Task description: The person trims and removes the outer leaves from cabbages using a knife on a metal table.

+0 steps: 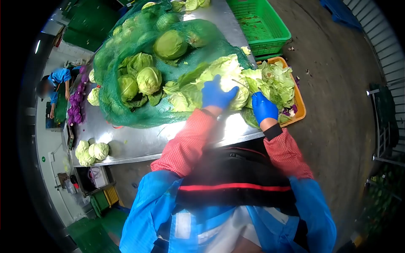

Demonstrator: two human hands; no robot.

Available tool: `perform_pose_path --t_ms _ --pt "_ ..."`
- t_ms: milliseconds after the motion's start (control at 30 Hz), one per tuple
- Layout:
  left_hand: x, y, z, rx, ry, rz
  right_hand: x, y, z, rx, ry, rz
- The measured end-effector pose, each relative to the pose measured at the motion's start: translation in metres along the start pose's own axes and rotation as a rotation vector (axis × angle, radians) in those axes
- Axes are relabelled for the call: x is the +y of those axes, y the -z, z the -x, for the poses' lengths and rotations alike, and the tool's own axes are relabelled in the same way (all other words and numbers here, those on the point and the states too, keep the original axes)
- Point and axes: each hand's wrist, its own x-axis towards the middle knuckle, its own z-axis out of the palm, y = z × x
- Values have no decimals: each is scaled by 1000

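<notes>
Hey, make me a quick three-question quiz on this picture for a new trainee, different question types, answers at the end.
1. Multiple choice: what mostly fills the orange crate?
A) Whole carrots
B) Loose green leaves
C) Folded cloths

2. True or false: the blue-gloved left hand is touching a leafy green cabbage.

3. Fill in the blank: the row of produce nearest the other person is ____ in colour.

Key: 1. B; 2. True; 3. purple.
</notes>
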Motion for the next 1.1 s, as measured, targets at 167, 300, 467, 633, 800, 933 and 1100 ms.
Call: perform_pose_path --t_ms 167,300,467,633,800,933,1100 --pt "6 -6 5 -54 12 -22 -9 -3 -4 -20 60 5" --pt "6 -6 8 26 -68 -33 -16 11 -11 -70 43 93" --pt "0 -7 18 151 -188 8 45 3 -63 -15 -152 -193" --pt "-18 -10 9 101 -311 149 -19 38 -36 -89 -2 -84" --pt "-35 3 29 -18 -487 313 -15 6 -69 -65 129 -2" --pt "-47 13 60 -114 -504 408 22 -27 -87 -98 27 45" --pt "-72 8 72 71 -478 338 31 -12 -68 -131 -152 -97"
